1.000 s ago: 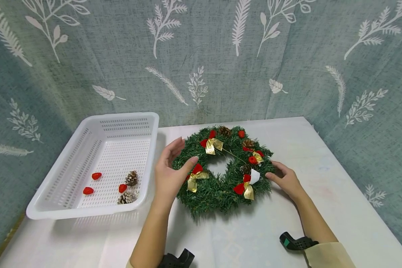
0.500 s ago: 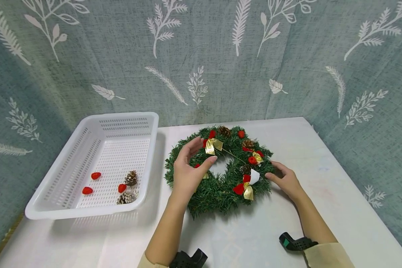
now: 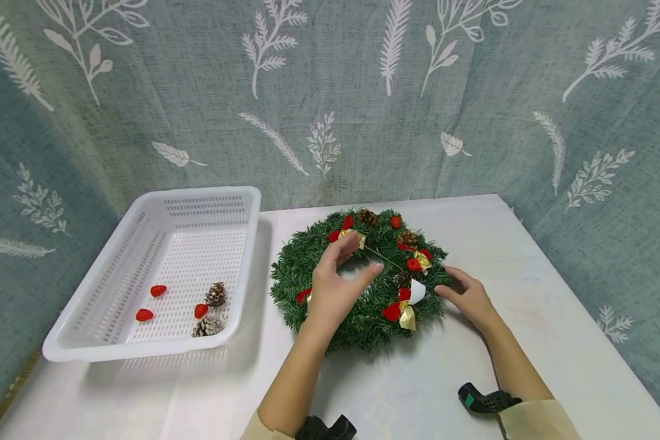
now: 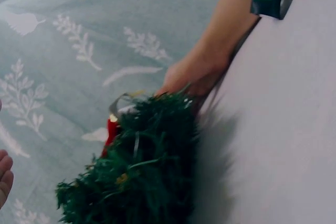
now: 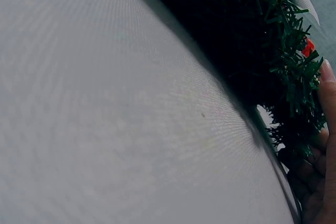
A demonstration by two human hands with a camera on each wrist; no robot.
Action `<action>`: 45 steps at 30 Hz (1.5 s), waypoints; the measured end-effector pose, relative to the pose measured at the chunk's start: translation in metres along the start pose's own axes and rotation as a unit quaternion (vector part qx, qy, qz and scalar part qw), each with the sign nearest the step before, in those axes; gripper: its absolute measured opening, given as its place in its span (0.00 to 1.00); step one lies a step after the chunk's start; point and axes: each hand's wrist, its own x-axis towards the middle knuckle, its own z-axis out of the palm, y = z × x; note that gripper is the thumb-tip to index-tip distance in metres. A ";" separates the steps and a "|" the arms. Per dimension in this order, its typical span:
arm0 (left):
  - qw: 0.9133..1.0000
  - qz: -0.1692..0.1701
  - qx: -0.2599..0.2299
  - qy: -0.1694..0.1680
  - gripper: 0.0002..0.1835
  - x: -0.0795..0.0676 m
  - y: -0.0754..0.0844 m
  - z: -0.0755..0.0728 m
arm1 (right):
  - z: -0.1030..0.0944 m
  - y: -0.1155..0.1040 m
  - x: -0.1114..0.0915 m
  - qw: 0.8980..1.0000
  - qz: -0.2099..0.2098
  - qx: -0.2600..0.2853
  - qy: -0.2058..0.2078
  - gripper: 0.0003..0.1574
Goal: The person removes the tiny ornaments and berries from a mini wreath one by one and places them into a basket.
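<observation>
A green artificial wreath (image 3: 294, 263) lies flat on the white-covered table. It bears red-and-gold bows, one of them a bow (image 3: 406, 311) with a white piece beside it, plus pine cones (image 3: 368, 217) and red berries (image 3: 396, 222). My left hand (image 3: 332, 290) hovers over the wreath's left and middle part, thumb and fingers spread apart with nothing between them; it hides part of the left bow (image 3: 304, 296). At the right edge, my right hand (image 3: 470, 300) grips the wreath; in the right wrist view the thumb (image 5: 328, 93) lies along its side and the fingers curl below.
Left of the wreath stands a white perforated basket (image 3: 143, 353). Inside are several pieces: red berries (image 3: 157, 290) and pine cones (image 3: 216, 294), one frosted white. A patterned green-grey curtain (image 3: 363, 153) hangs behind the table (image 3: 489, 238).
My left hand has moved right from the wreath's left edge to over its middle, fingers still apart. The right hand and the wreath have stayed in place.
</observation>
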 end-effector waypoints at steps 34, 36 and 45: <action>0.988 -0.086 0.052 -0.120 0.32 0.006 -0.028 0.044 | 0.001 -0.001 -0.001 1.000 0.011 -0.008 -0.005 0.41; 0.985 -0.098 0.052 -0.132 0.31 0.007 -0.029 0.043 | 0.001 -0.001 -0.001 1.000 0.009 -0.009 -0.005 0.41; 0.975 -0.128 0.055 -0.175 0.30 0.012 -0.038 0.043 | 0.000 -0.001 -0.001 1.000 0.001 0.000 -0.002 0.40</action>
